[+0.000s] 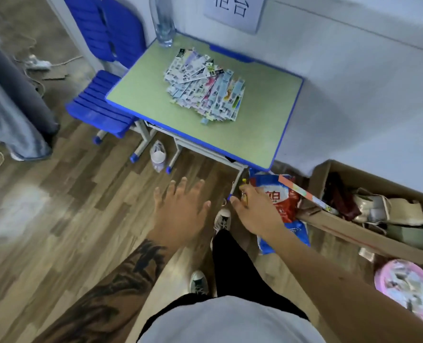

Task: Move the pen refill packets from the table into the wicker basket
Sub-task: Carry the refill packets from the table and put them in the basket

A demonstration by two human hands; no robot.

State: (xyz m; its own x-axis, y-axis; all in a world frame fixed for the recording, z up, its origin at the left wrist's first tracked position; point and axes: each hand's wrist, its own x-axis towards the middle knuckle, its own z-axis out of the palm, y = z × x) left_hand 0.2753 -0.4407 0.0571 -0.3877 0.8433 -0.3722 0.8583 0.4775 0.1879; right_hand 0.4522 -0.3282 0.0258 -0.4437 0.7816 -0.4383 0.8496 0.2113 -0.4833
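A: Many pen refill packets (204, 86) lie in one loose heap on the worktop (255, 134). State their appearance.

B: Long, narrow, flat packets, fanned and overlapping. Colours are mostly white and pale blue, with some pink, yellow and dark ends. Each carries small printed blocks; the print is too small to read.

A: Position of the heap on the worktop?

B: Near the middle of the green surface, toward the far edge. A clear plastic bottle (164, 23) stands at the far left corner of the worktop, apart from the heap.

A: Condition of the left hand (180, 206)?

B: Fingers straight and spread, palm down, holding nothing. It hovers over the wooden floor (57, 194), short of the near edge of the worktop.

A: Right hand (255, 209)?

B: It is below the near right corner of the worktop, in front of a red, white and blue bag (283, 201). The thumb points left. Whether the fingers hold anything cannot be told; a small yellow item beside them is blurred.

A: Readable writing?

B: A grey sign (234, 11) on the wall behind the worktop shows large Chinese characters, cut off at the top. The bag bears large white characters, partly covered by the hand.

A: Other items around the worktop?

B: A blue slatted chair (101, 107) stands at its left side. A cardboard box (354, 229) of mixed goods lies to its right on the floor, with a pink round container (408, 288) nearer the camera.
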